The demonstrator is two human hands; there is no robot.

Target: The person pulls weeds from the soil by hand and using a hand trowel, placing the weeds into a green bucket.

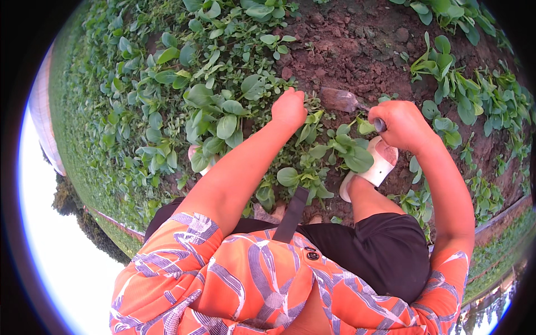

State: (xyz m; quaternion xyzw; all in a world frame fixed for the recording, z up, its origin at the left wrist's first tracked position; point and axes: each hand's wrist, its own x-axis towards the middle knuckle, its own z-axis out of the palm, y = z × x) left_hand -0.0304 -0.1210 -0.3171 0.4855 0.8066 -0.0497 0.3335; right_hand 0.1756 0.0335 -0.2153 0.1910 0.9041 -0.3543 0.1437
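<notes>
My right hand (395, 123) is closed around the handle of a hand trowel (341, 99), whose soiled metal blade points left over the reddish-brown soil (347, 50). Left of the blade tip, my left hand (289, 108) has its fingers pinched together among low small-leaved weeds (312, 100); what lies between the fingertips is mostly hidden, apparently weed stems. A leafy green plant (356, 155) grows below the trowel, near my white sandal. Another broad-leaved plant (226, 125) stands left of my left wrist.
Dense greens and weeds (138, 96) cover the ground at left. More leafy plants (465, 92) grow in the soil at right. One white sandal (379, 165) is planted beside the greens; the other (201, 161) is partly hidden by leaves. A dark strap (292, 213) hangs before my shirt.
</notes>
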